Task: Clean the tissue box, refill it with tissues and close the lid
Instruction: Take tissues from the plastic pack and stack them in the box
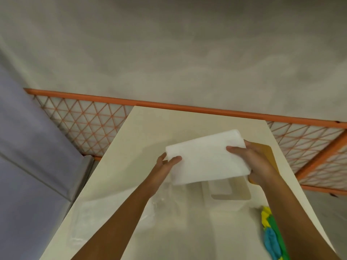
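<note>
A: Both hands are up over the desk point(116, 184) with the tissue stack point(207, 156) lifted clear. Left hand point(167, 162) pinches the near-left end, right hand point(249, 158) is wrapped round the right end.

B: So we reckon we're at the refill. The cloth point(272, 235) lies aside at the near right, so the wiping looks done.

A: Tissue box point(221, 201) waits just below, near side. Lid point(266, 152) seems off, behind our right hand.

B: The stack's long axis runs left to right, far end tilted up rightward. Loading and closing remain.
</note>
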